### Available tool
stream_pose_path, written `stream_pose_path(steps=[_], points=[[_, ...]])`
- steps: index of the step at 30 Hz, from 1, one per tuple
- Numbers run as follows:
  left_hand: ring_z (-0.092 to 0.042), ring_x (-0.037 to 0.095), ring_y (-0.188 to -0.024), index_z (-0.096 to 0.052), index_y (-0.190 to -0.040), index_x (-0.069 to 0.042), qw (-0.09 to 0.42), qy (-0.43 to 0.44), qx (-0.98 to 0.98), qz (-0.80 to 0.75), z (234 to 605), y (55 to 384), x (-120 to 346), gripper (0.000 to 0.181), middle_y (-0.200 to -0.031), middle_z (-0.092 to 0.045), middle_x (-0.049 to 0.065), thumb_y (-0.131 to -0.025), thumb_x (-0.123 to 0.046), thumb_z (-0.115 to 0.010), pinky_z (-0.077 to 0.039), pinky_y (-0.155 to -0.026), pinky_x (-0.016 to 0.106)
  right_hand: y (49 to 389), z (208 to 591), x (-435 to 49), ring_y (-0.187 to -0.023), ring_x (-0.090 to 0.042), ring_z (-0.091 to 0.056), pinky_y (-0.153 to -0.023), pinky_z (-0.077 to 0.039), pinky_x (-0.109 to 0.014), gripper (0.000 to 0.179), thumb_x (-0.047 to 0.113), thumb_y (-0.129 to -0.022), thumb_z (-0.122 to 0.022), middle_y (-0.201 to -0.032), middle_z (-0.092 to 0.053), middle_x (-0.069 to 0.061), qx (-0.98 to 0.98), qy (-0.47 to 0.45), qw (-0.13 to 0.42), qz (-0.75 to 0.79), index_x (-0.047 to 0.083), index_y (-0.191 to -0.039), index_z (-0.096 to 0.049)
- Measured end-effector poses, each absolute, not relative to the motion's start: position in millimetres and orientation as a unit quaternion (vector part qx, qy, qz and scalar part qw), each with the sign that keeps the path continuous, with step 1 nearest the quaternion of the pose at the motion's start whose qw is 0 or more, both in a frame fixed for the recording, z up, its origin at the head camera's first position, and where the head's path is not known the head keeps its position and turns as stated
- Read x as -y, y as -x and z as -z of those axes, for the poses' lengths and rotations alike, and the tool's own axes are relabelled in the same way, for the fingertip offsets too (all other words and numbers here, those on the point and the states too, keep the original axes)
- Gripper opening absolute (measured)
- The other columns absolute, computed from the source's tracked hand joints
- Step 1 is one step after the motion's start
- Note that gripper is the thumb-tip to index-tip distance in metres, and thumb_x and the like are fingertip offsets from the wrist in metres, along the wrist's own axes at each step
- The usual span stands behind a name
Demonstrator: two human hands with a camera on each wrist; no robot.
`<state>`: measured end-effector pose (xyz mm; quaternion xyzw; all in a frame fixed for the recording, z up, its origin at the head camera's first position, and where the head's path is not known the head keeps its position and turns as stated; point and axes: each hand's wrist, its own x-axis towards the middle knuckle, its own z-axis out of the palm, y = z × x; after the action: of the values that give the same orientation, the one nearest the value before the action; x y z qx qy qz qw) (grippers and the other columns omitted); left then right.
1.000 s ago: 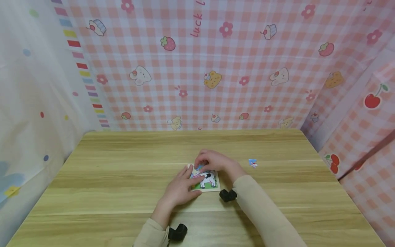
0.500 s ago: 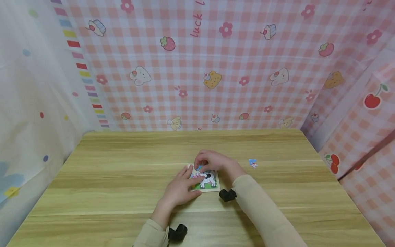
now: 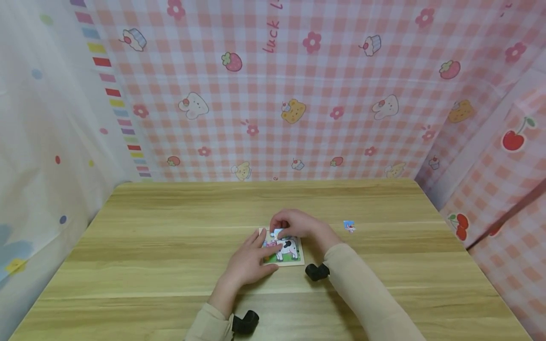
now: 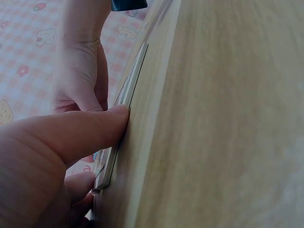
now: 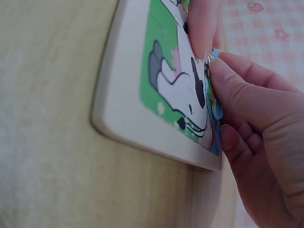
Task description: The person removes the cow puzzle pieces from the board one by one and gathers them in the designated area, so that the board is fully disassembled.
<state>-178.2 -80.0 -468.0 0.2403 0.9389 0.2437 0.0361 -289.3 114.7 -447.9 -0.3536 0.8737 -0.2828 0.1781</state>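
A jigsaw board (image 3: 301, 260) with a cow picture and a pale wooden border lies on the table. My left hand (image 3: 247, 263) rests over its left side, the index finger stretched across the cow and the thumb (image 4: 107, 126) against the near edge. My right hand (image 3: 298, 223) is at the board's upper part. Its thumb and fingers pinch a small jigsaw piece (image 5: 217, 110) with blue and green on it, tilted close over the picture; the fingers hide much of the piece. Another blue jigsaw piece (image 3: 349, 226) lies on the table to the right of the right hand.
The wooden table (image 3: 170, 222) reaches back to a pink checked cloth (image 3: 264, 137). A pale cloth (image 3: 51, 156) hangs at the left, and one with cherries (image 3: 503, 189) at the right. Black wrist mounts (image 3: 246, 322) stick out at both cuffs.
My right hand has shifted slightly to the right and nearer, with the piece in its fingers, and more light blue shows beneath them. The left hand keeps its place on the board.
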Motion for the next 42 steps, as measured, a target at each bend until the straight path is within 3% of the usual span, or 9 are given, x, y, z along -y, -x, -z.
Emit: stream_pose_path(steps=[7, 25, 42], points=[[-0.023, 0.043, -0.145, -0.062, -0.137, -0.025, 0.036, -0.241, -0.94, -0.239, 468.8, 178.4, 80.4, 0.049, -0.157, -0.029, 0.024, -0.09, -0.038, -0.071, -0.032, -0.108, 0.063, 290.3, 451.7, -116.3, -0.082, -0.013, -0.057, -0.078, -0.049, -0.029, 0.02, 0.008, -0.088, -0.075, -0.087, -0.062, 0.006, -0.876, 0.318, 0.187, 0.311, 0.016, -0.106, -0.07], [-0.022, 0.043, -0.145, -0.064, -0.135, -0.024, 0.036, -0.242, -0.937, -0.248, 468.5, 178.4, 80.0, 0.047, -0.156, -0.029, 0.024, -0.091, -0.035, -0.071, -0.031, -0.11, 0.06, 288.5, 454.1, -117.9, -0.076, -0.011, -0.055, -0.072, -0.049, -0.026, 0.009, 0.009, -0.089, -0.074, -0.08, -0.061, 0.006, -0.877, 0.33, 0.157, 0.312, 0.015, -0.093, -0.069], [-0.022, 0.043, -0.145, -0.063, -0.136, -0.024, 0.033, -0.246, -0.937, -0.246, 469.3, 177.8, 80.7, 0.047, -0.156, -0.029, 0.024, -0.091, -0.037, -0.07, -0.032, -0.109, 0.061, 282.2, 458.5, -123.5, -0.082, -0.011, -0.058, -0.08, -0.051, -0.029, 0.011, 0.009, -0.092, -0.07, -0.086, -0.064, 0.009, -0.866, 0.338, 0.136, 0.342, 0.017, -0.098, -0.066]])
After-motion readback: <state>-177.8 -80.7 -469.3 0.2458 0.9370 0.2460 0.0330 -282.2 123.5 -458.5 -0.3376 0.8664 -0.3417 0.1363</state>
